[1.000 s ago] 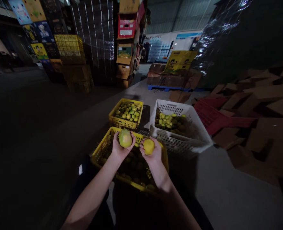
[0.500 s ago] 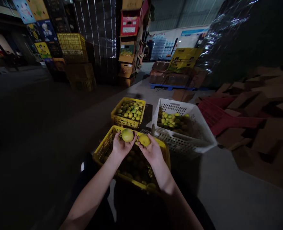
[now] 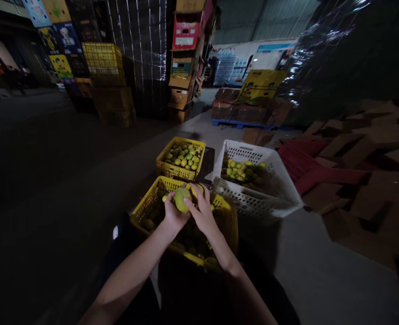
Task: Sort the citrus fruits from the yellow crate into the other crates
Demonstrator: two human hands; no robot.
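My left hand (image 3: 174,215) is closed round a greenish-yellow citrus fruit (image 3: 182,200), held above the near yellow crate (image 3: 145,195). Close beside it, my right hand (image 3: 202,208) grips a yellow citrus fruit (image 3: 196,191), mostly covered by its fingers. The right thumb reaches across to the greenish fruit's side. More citrus fruits (image 3: 149,224) lie in shadow inside the near crate, partly hidden under my hands and forearms.
Beyond stands a smaller yellow crate (image 3: 163,169) of citrus fruits. To its right is a white crate (image 3: 280,185), partly filled with fruit. A red crate (image 3: 304,164) and flattened cardboard (image 3: 382,198) lie at the right. Stacked boxes (image 3: 185,34) rise behind.
Both hands have drawn together. The greenish fruit has turned in my left hand, and my right hand has rolled over, its fingers now covering the yellow fruit and its thumb at the greenish one.
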